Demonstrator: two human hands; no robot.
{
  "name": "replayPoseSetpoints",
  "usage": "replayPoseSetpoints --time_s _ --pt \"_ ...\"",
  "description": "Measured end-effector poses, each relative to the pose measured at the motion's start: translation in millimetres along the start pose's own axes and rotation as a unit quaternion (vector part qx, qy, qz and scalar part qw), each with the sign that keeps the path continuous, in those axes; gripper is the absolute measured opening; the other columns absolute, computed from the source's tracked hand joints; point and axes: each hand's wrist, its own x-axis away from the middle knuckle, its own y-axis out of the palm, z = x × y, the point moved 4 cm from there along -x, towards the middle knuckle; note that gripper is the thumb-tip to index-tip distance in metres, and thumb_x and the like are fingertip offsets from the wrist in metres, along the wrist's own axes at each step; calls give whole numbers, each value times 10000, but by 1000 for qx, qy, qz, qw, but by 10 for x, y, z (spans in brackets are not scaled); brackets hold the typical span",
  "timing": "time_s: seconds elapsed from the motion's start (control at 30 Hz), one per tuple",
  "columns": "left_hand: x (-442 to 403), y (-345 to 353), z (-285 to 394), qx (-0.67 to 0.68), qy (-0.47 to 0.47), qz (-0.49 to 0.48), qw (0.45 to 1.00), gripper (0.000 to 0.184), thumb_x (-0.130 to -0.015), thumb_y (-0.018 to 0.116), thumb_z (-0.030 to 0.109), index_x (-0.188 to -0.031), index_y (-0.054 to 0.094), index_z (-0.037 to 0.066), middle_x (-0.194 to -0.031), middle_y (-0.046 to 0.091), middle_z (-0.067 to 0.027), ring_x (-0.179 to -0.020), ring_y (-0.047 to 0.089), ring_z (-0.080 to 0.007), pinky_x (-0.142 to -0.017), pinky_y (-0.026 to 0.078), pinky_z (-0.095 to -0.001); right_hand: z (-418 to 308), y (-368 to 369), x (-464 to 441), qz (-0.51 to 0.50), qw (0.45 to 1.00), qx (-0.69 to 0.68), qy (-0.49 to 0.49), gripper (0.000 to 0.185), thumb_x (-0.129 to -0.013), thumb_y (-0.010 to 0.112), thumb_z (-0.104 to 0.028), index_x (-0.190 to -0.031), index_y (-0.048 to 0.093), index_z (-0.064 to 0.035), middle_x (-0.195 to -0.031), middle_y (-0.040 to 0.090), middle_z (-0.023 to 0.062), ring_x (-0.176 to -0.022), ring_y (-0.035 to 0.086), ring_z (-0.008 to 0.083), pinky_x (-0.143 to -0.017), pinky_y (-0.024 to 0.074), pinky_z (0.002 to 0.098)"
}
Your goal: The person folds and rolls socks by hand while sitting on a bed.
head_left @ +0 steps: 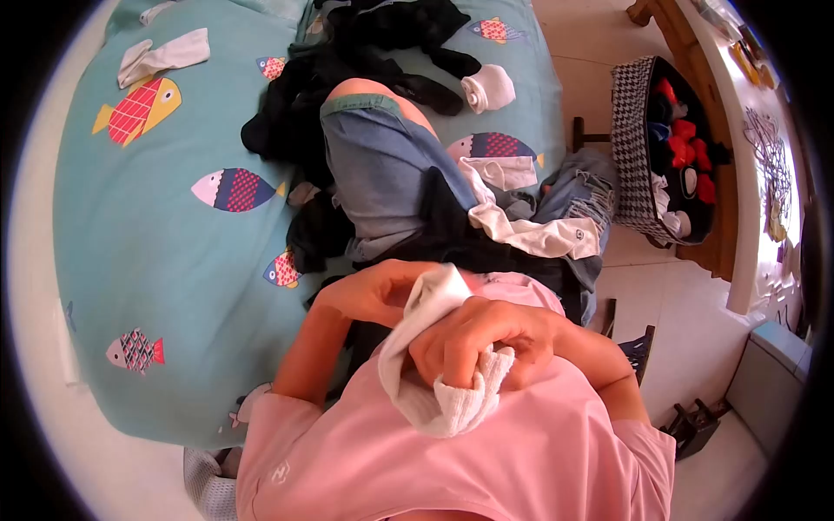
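A white sock (395,360) is held up in front of the pink shirt, bent into a loop with its ribbed cuff hanging lowest. My right hand (491,339) is closed on it, fingers curled at the cuff opening. From the other side, my left hand (373,291) grips near the sock's upper part, its fingertips partly hidden behind the fabric. Across my lap lies another white sock (543,234), with a further pale sock (504,172) just beyond it. A rolled white sock (489,89) rests on the bed near several black socks (430,91).
The bed (174,286) has a teal fish-print cover, with a flat white sock (165,56) at its far left. Dark clothing (295,104) is heaped beside my knee. On the right stands a houndstooth basket (632,156) holding red and dark rolled items, beside a wooden-legged white table (734,174).
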Motion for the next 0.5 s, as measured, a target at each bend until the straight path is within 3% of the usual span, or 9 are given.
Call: replayPoseSetpoints --time_s 0.07,0.1,0.2,0.23,0.3,0.37,0.43,0.47,0.5 --pt "-96 -13 -19 -25 24 -11 999 312 -716 737 130 -962 555 68 -1084 467 -25 -993 454 -100 -820 368 -224 -26 20 -10 13 1000 6 1 207 -683 530 -73 -869 564 9 -833 577 96 -742 536 232 -678 426 346" --pt "-100 -60 39 -128 99 82 983 251 -679 721 51 -840 529 52 -923 454 -3 -852 452 -88 -742 375 -214 -18 42 -61 13 998 58 -33 207 -679 535 -74 -868 564 6 -825 570 97 -736 526 239 -681 424 346" --pt "-162 -112 108 -214 210 403 865 255 -638 674 -40 -824 516 36 -837 450 22 -765 444 -62 -684 362 -193 -88 122 -169 37 960 267 -77 201 -685 551 -101 -864 566 -10 -794 542 96 -729 488 272 -692 416 352" --pt "-172 -33 169 -236 234 418 845 279 -653 664 -48 -854 496 48 -864 463 13 -778 448 -63 -688 363 -194 -83 76 -160 52 948 299 -97 191 -694 547 -109 -856 566 -10 -792 544 94 -735 488 274 -694 415 350" --pt "-193 130 185 -156 270 326 892 310 -690 657 -34 -908 459 64 -862 476 1 -776 451 -68 -693 373 -210 -23 -73 -131 81 917 362 -147 175 -711 541 -125 -841 566 -10 -790 548 92 -745 490 279 -698 412 346" --pt "-208 143 158 -21 271 235 933 461 -711 685 47 -1098 435 56 -973 522 -26 -887 492 -76 -767 396 -221 -137 -114 -49 107 920 329 -186 152 -705 535 -135 -777 561 -3 -750 550 106 -717 489 278 -674 415 348" --pt "-171 299 303 183 206 203 940 552 -712 702 91 -1182 416 48 -1034 534 -27 -956 501 -79 -812 398 -224 -284 -176 10 125 916 313 -220 138 -693 538 -127 -747 557 -1 -732 550 118 -701 488 275 -652 418 349" --pt "-155 262 275 142 165 192 957 633 -701 707 115 -1246 395 40 -1134 517 -38 -1024 492 -80 -864 390 -231 -279 -189 12 127 915 292 -248 126 -682 539 -123 -719 558 -4 -709 544 131 -684 487 270 -616 417 351" --pt "-135 186 212 74 154 188 967 546 -722 688 112 -1193 423 33 -1107 525 -58 -994 515 -109 -851 409 -247 -277 -191 6 132 920 276 -245 126 -686 541 -125 -718 561 -6 -709 544 131 -684 488 269 -613 417 351"
